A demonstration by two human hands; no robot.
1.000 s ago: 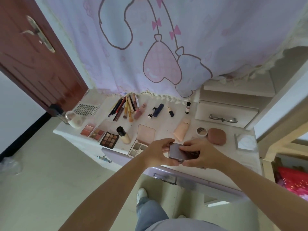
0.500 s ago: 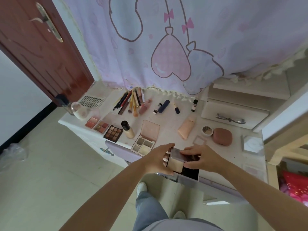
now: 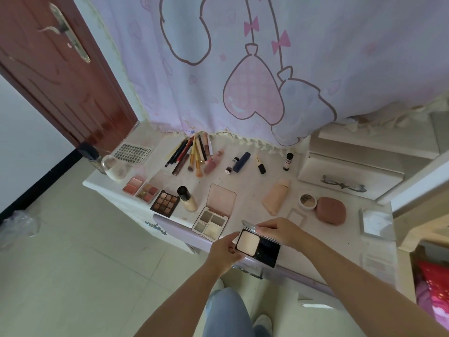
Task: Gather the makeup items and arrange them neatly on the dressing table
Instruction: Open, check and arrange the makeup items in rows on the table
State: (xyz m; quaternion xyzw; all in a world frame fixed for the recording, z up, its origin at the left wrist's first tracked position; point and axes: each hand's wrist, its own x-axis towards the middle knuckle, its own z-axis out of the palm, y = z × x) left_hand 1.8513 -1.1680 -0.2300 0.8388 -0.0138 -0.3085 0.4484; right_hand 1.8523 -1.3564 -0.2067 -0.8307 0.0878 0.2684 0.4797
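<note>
Black powder compact (image 3: 258,245) held open over the front edge of the dressing table (image 3: 340,242), pale powder pan on its left half, dark well on its right. Left hand (image 3: 224,249) gripping the compact's left edge, thumb on top, fingers curled beneath. Right hand (image 3: 281,231) pinching the raised lid at the compact's far side. Just left of the compact, touching nothing, an open four-pan palette (image 3: 211,222) with pink lid tipped back. Farther left of the compact: foundation bottle (image 3: 187,195), nine-pan eyeshadow palette (image 3: 165,203), two blush palettes (image 3: 141,189). Beyond the compact, toward the curtain (image 3: 267,57): peach tube (image 3: 277,195), a fan of brushes and pencils (image 3: 192,155), navy tube (image 3: 241,162). Right of and beyond the compact: small round pot (image 3: 307,201) beside a brown cushion case (image 3: 331,210).
</note>
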